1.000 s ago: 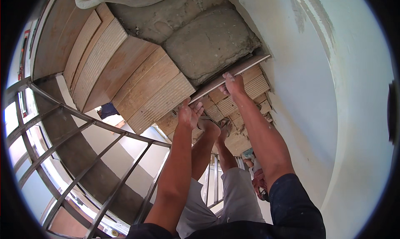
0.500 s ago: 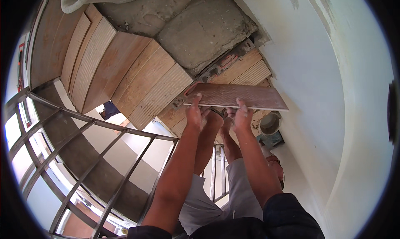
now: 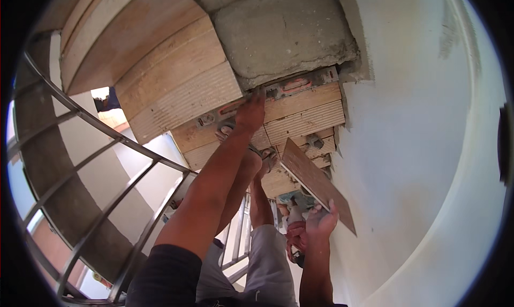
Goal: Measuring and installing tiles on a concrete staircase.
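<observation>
My left hand reaches forward to a long grey spirit level with reddish openings. Its fingers close on the level's middle, though the fingertips are partly hidden. The level lies along the back of a wood-look tiled step, against the bare concrete of the step above. In my right hand, low and near the wall, is a brown tile, gripped by its near end. The tile is tilted, its pale edge facing left.
A curved metal railing runs along the left side. Wood-look treads fan up on the left. A pale curved wall stands close on the right. Below, another person is partly visible, and a small grey object sits on a lower step.
My left hand has let go of the tile and moved forward onto the level. My right hand has carried the tile back and right, swinging it from crosswise to slanted beside the wall.
</observation>
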A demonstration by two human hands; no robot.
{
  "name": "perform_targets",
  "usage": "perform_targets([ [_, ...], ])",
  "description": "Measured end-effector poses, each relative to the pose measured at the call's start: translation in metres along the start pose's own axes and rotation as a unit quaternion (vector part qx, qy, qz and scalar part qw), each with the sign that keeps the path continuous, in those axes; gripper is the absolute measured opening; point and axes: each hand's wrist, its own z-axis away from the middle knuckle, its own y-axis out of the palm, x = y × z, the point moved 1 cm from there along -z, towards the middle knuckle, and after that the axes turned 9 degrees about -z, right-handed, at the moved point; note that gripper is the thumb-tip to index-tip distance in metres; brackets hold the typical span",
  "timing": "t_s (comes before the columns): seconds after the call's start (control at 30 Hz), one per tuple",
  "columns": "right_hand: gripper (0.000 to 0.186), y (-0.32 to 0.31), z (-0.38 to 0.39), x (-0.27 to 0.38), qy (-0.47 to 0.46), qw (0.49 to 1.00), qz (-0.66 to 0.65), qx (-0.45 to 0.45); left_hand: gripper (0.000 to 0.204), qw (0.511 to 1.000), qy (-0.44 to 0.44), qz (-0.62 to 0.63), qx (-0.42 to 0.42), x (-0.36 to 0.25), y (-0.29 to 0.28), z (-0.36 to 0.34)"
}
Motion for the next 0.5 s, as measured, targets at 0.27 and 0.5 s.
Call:
perform_targets([
  [0.27,0.017,-0.042,0.005,0.028,0.007,0.996,-0.067,-0.055,0.055,0.996,0.005,-0.078,0.033,0.026,0.041,0.023],
  [0.5,0.017,0.006,0.020,0.021,0.024,0.997,-0.068,-0.009,0.045,0.981,0.032,-0.190,0.021,0.069,0.036,0.087],
])
